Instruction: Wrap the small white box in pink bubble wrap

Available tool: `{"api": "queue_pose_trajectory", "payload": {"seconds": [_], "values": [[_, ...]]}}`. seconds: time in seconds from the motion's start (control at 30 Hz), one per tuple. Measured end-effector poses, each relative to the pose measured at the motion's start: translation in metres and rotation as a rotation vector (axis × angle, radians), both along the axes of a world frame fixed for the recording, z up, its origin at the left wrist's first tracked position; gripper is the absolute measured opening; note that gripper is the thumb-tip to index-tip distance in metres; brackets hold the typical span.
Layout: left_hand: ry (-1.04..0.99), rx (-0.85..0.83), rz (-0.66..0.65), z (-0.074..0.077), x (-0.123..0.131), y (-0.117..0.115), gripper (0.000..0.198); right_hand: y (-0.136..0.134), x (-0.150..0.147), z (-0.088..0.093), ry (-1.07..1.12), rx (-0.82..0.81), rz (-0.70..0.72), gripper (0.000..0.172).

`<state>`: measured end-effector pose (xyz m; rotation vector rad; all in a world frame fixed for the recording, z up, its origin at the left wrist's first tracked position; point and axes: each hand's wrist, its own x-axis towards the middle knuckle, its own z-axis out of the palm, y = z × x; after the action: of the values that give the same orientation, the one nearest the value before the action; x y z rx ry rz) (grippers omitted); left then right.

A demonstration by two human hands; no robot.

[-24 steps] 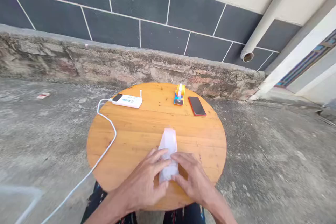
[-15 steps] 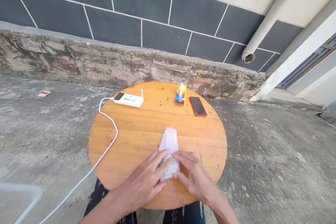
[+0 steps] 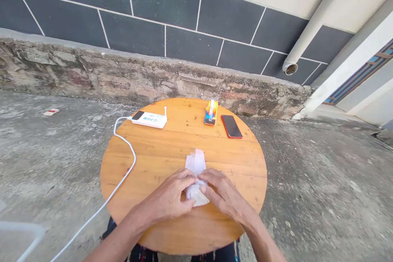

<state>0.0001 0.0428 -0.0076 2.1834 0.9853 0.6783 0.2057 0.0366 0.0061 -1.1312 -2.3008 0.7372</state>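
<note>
One white oblong plastic device [image 3: 150,120], blue print on its face (too small to read). One yellow-and-blue tape dispenser [image 3: 210,120] holding one pale roll [image 3: 211,107]. One red-edged black phone [image 3: 232,126]. One crumpled translucent plastic film [image 3: 195,164] on round wooden table [image 3: 159,155], between left hand [image 3: 172,191] and right hand [image 3: 225,193]. Fingers half-curled, thumbs apart, touching film; firm grip cannot be told.
</note>
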Motion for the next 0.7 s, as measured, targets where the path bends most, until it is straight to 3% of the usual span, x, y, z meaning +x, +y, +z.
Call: {"api": "queue_pose_trajectory", "payload": {"seconds": [0.17,0.3,0.5,0.7], "values": [[-0.001,0.055,0.033,-0.004,0.003,-0.013,0.047,0.007,0.011,-0.011,0.057,-0.012,-0.069,0.03],[0.048,0.14,0.066,-0.009,0.005,-0.024,0.047,0.026,0.005,0.0,-0.032,0.011,-0.088,0.027],[0.107,0.283,0.084,-0.026,0.007,-0.04,0.054,0.037,-0.011,0.023,-0.28,0.038,0.067,0.026],[0.071,0.353,0.102,-0.038,0.007,-0.044,0.058,0.029,-0.014,0.022,-0.331,-0.058,0.07,0.031]]}}
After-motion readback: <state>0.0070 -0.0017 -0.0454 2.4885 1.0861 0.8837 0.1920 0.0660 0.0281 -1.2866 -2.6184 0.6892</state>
